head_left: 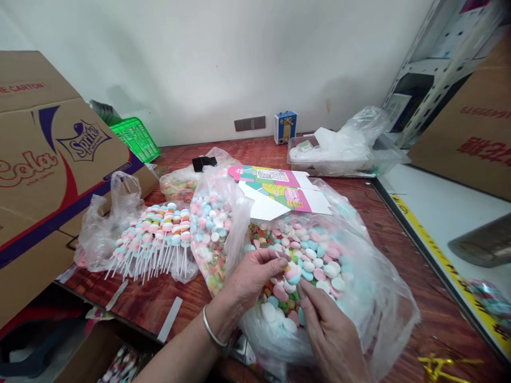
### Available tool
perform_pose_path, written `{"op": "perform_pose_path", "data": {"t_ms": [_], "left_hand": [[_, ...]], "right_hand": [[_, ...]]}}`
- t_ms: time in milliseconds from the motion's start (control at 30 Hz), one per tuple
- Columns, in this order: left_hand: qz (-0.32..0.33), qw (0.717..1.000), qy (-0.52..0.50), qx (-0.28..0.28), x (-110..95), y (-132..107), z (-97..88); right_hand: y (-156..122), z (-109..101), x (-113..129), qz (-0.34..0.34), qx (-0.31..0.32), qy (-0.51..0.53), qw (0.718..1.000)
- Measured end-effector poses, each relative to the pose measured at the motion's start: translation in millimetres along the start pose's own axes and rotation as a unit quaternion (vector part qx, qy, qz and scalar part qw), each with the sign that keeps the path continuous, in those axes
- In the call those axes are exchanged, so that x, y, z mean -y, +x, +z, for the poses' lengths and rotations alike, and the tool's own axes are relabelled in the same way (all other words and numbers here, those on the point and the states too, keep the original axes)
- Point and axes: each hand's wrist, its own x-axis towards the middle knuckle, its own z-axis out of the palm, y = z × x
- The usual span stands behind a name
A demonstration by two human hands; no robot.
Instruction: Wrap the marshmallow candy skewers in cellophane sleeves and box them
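The left hand [251, 276] pinched pastel candies [315, 260] inside an open plastic bag [389, 311] on the wooden counter [381, 215]; the right hand [329, 335] rested fingers together on the pile, grip unclear.

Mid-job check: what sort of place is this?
Likely a small stockroom or packing corner. The left hand and right hand work in a plastic bag of pastel candies on a wooden table; printed cardboard cartons stand at the left, metal shelving at the right.
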Motion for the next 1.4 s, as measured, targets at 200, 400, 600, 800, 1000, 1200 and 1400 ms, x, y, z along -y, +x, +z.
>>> {"op": "perform_pose_path", "data": {"t_ms": [200,400,600,800,1000,1200,1400], "left_hand": [[-0.027,0.994,-0.107,-0.008,29.1,-14.9,14.2],[0.009,0.998,-0.047,-0.033,29.6,-15.7,8.4],[0.199,0.922,0.305,-0.135,-6.1,2.7,-35.6],[0.23,0.673,0.684,-0.162,-24.5,-0.6,-56.5],[0.259,0.633,0.723,-0.096,-18.7,1.9,-57.1],[0.286,0.635,0.712,-0.083,-13.1,12.3,-61.1],[0.284,0.775,0.548,-0.138,-14.7,8.7,-57.6]], "right_hand": [[-24.3,3.2,0.3,0.039,0.002,0.001,0.999],[1.3,16.5,16.9,0.019,-0.007,0.005,1.0],[39.1,28.2,19.5,0.053,-0.012,0.038,0.998],[59.3,34.2,14.3,0.049,0.009,0.005,0.999],[86.1,56.5,28.7,0.008,0.052,-0.049,0.997],[96.8,73.6,25.4,0.009,0.054,-0.064,0.996],[85.8,55.9,19.9,0.018,0.013,-0.002,1.0]]}}
